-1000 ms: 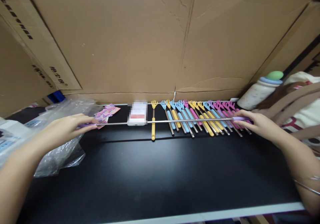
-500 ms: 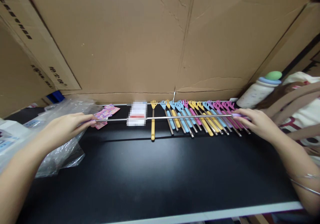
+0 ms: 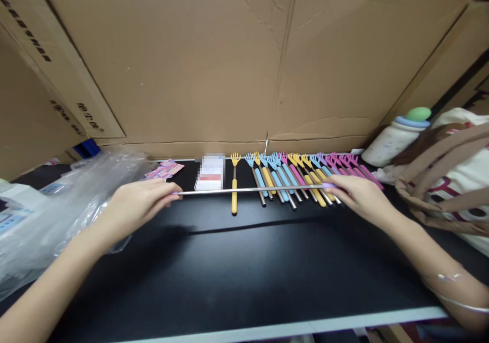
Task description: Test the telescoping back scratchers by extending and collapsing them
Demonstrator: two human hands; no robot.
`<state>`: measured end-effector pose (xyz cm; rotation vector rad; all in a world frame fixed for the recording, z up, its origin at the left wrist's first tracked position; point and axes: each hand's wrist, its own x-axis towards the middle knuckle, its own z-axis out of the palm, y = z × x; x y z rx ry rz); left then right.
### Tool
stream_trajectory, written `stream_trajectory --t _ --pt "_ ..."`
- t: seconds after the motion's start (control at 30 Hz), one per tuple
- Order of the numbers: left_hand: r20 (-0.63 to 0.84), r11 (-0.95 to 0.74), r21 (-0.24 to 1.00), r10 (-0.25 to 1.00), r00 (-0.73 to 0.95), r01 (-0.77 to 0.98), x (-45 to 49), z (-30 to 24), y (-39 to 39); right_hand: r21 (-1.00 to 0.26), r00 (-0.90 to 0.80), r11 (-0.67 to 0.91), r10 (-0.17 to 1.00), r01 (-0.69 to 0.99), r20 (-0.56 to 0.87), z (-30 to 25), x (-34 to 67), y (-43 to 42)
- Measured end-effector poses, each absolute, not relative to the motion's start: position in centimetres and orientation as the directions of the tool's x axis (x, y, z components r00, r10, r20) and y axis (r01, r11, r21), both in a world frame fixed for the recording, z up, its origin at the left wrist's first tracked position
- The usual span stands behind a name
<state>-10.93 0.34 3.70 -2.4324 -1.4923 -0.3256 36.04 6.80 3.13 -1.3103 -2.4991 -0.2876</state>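
Observation:
I hold a telescopic back scratcher (image 3: 252, 190) stretched out sideways above the black table (image 3: 237, 271). My left hand (image 3: 139, 204) pinches one end of its thin metal rod. My right hand (image 3: 357, 195) is closed round its purple handle end. Behind the rod lies a row of several collapsed back scratchers (image 3: 301, 175) with yellow, blue, pink and purple handles and small claw heads. One yellow scratcher (image 3: 234, 190) lies a little apart at the left end of the row.
Cardboard (image 3: 229, 62) walls the back and sides. A crumpled clear plastic bag (image 3: 57, 205) lies left, with pink packets (image 3: 164, 169) and a white box (image 3: 211, 175) behind. A bottle with a green cap (image 3: 397, 136) and a cloth bag (image 3: 451, 175) sit on the right.
Both hands have come closer together and the rod between them is shorter. The right hand moved left over the row; the left hand moved right, away from the plastic bag.

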Motion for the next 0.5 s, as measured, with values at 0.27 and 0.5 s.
stream_trajectory --t 0.27,0.5 --pt "0.423 -0.637 -0.173 0.640 0.641 0.751 -2.3 2.3 -1.4 0.121 -0.703 0.741 0.555 0.661 0.444 1.5 26.0 1.8" --pt "0.498 -0.638 -0.154 0.609 0.617 0.754 0.4 1.3 -1.4 0.231 -0.738 0.733 0.501 0.640 0.452 1.5 21.9 0.5"
